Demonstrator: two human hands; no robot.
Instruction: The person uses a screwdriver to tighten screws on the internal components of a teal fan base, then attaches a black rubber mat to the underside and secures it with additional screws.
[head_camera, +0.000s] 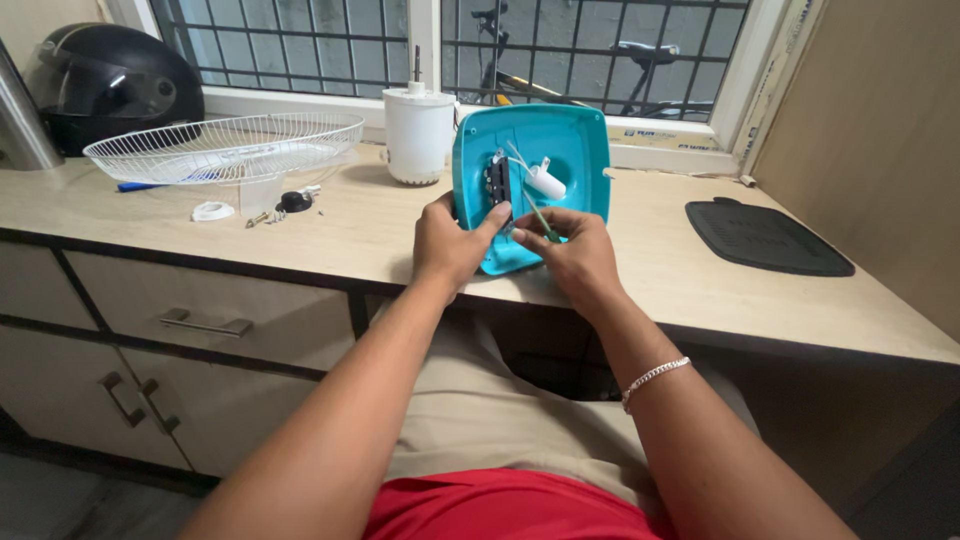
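1. Step in hand: work inside the teal housing (560, 150), a square plastic shell stood on edge at the centre of the frame, its open inside facing the camera. By the look of it, this is the fastening or loosening stage on the parts mounted inside.
2. The left hand (450, 240) clamps the housing's left edge, thumb over the rim beside the black switch block (497, 180), and keeps the shell tilted up on the surface (370, 230).
3. The right hand (575, 255) has its fingers pinched together on a thin green-handled screwdriver (543, 222). The shaft slants up and left toward the switch block; whether the tip sits in a screw cannot be told.
4. A white cylinder (546, 182), probably a capacitor, lies in the housing's middle with thin wires running up from it.
5. Next move, as a judgement: the tip must seat squarely on its fastener while the left hand keeps the shell from rocking; the wires lie close to the shaft and could snag.
6. Around it: a white motor body (418, 135) just left of the housing, a wire fan guard (225, 148) at upper left, loose screws (270, 215) and a white ring (212, 211) below the guard, a helmet (105, 85) in the top-left corner, a black mat (765, 238) at right.
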